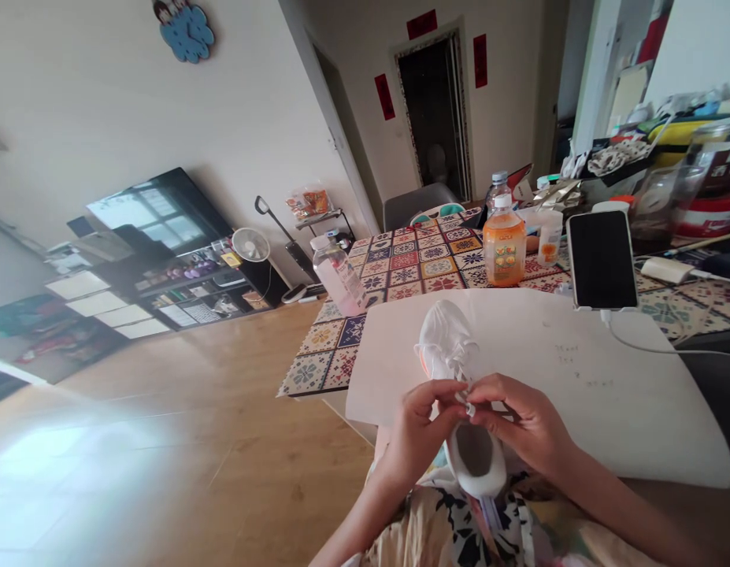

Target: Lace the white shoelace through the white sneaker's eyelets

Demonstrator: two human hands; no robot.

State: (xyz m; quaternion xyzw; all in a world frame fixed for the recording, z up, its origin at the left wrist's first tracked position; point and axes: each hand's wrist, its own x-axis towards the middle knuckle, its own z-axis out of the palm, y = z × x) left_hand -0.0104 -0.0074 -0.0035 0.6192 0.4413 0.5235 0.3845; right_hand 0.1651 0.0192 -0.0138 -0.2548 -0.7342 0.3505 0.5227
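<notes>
A white shoe [483, 482] lies above my lap with its heel opening towards me. My left hand [427, 417] and my right hand [521, 413] meet over its front part, thumbs and fingers pinched together. Between the fingertips shows a small bit of white shoelace [470, 409]; the rest of it is covered by my fingers. Just beyond them, a crumpled-looking white toe part [446, 327] with loose lace loops rests on the white board [394, 354]. My hands hide how it joins the heel part.
A phone [602, 260] stands on a cabled holder at the right. An orange bottle [505, 244] and a tilted clear bottle [341, 279] stand on the patterned tablecloth [314, 346]. Jars and clutter [654, 189] fill the table's right end. Wooden floor [252, 441] lies to the left.
</notes>
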